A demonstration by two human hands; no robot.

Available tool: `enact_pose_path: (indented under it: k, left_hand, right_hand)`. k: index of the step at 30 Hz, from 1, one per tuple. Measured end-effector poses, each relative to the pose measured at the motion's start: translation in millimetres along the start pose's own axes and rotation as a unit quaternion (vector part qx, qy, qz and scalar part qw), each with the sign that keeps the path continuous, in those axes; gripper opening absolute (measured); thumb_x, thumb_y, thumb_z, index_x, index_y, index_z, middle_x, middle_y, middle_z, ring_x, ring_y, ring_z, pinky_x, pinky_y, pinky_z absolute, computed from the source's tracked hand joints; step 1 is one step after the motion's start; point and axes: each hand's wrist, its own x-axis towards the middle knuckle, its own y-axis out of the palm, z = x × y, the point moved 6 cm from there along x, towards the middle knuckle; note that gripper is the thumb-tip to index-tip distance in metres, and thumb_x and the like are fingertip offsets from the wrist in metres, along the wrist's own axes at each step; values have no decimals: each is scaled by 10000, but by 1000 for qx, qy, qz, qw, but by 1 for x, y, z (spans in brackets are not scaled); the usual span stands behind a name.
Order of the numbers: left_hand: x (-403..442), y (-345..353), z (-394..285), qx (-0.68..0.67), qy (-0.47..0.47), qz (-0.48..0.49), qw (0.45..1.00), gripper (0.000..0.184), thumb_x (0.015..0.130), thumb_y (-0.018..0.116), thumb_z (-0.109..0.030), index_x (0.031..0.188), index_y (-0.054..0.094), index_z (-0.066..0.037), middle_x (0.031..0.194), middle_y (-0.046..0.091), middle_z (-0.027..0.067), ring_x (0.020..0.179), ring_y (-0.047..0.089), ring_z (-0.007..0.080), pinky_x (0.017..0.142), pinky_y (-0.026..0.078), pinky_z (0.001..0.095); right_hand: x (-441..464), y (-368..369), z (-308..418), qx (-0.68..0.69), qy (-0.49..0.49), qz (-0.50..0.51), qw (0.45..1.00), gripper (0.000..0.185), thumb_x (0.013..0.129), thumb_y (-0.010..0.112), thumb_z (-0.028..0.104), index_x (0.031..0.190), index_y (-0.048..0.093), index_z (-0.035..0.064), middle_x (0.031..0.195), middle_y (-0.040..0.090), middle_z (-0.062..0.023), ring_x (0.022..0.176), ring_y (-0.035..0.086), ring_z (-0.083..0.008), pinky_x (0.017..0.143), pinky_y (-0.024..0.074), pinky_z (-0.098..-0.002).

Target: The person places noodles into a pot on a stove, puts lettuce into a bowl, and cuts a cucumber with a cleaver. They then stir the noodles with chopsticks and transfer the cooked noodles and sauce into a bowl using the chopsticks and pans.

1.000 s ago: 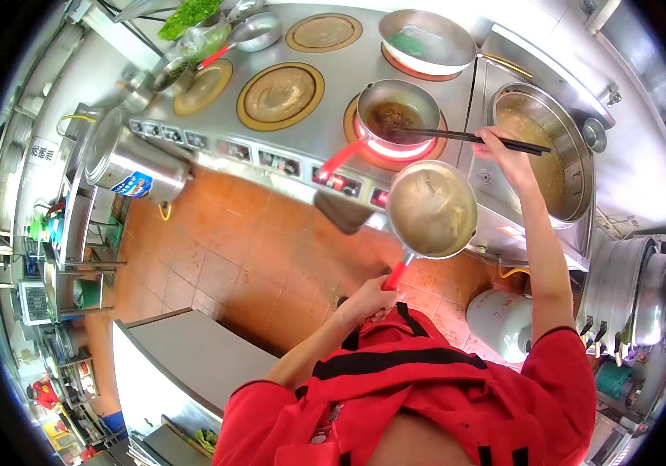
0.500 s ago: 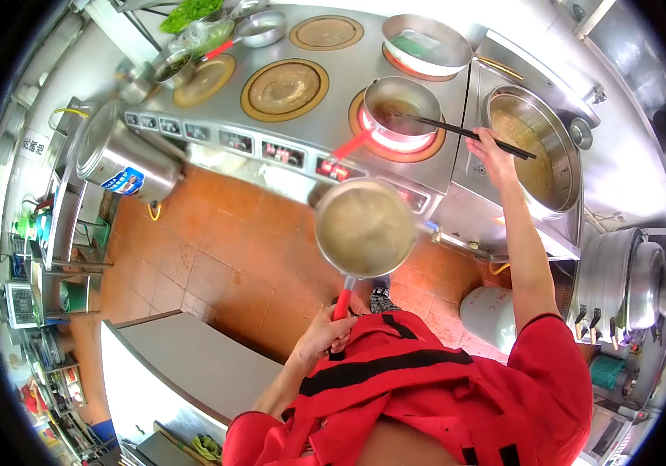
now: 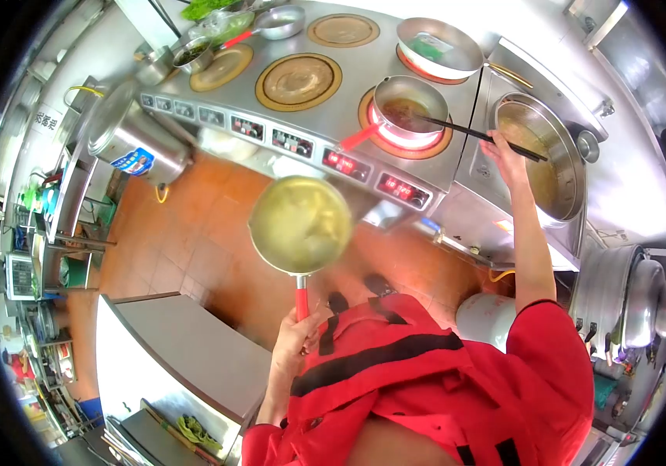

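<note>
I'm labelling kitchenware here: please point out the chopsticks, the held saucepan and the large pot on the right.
Chopsticks (image 3: 527, 152): head view, on the rear ends.
Held saucepan (image 3: 299, 272): head view, on the rim by its handle.
Large pot (image 3: 570, 159): head view, on the right inner wall.

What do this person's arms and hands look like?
The left hand and right hand are bare, with five-fingered human shapes and no gloves visible. Short red sleeves with a thin dark edge leave the forearms uncovered.
</note>
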Motion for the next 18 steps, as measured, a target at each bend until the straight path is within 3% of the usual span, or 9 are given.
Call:
enact_pose_path:
  k: [3, 6, 9, 13, 18]
  left_hand:
    - [2, -3, 19, -56, 32, -8, 998, 140, 886, 579, -90, 941, 451, -105, 542, 387, -16, 358, 326, 73, 317, 242, 222]
    - [-10, 10, 24, -98, 50, -54, 992, 144, 898, 536, -70, 829, 418, -113, 545, 369, -9, 373, 310, 94, 340, 253, 246]
    - [-12, 17, 33, -116, 86, -72, 987, 130, 898, 554, -72, 848, 439, -107, 541, 370, -9, 362, 317, 87, 316, 234, 228]
    - [-19, 34, 41, -165, 118, -82, 976, 131, 903, 563, -82, 840, 450, -101, 536, 370, -7, 353, 315, 82, 301, 228, 221]
    - [-28, 52, 47, -170, 156, -109, 967, 139, 906, 557, -81, 821, 447, -91, 534, 371, -4, 350, 322, 82, 291, 250, 228]
  right_hand:
    - [14, -12, -10, 12, 32, 20, 999, 355, 884, 624, 153, 1116, 497, -82, 1066, 581, -170, 926, 632, -290, 825, 553, -367]
    - [29, -24, 6, 37, 22, 20, 999, 342, 883, 622, 145, 1111, 510, -84, 1058, 584, -165, 922, 632, -289, 825, 553, -367]
    - [29, -30, 24, 37, 1, 40, 999, 320, 881, 622, 143, 1095, 534, -77, 1047, 591, -163, 914, 635, -277, 833, 552, -360]
    - [46, -22, -15, 7, 68, 98, 993, 335, 889, 617, 188, 1086, 539, -72, 1048, 592, -162, 916, 640, -252, 853, 543, -344]
    - [65, -35, 1, 37, 36, 90, 995, 337, 893, 611, 177, 1091, 529, -83, 1048, 589, -166, 911, 641, -252, 844, 544, -352]
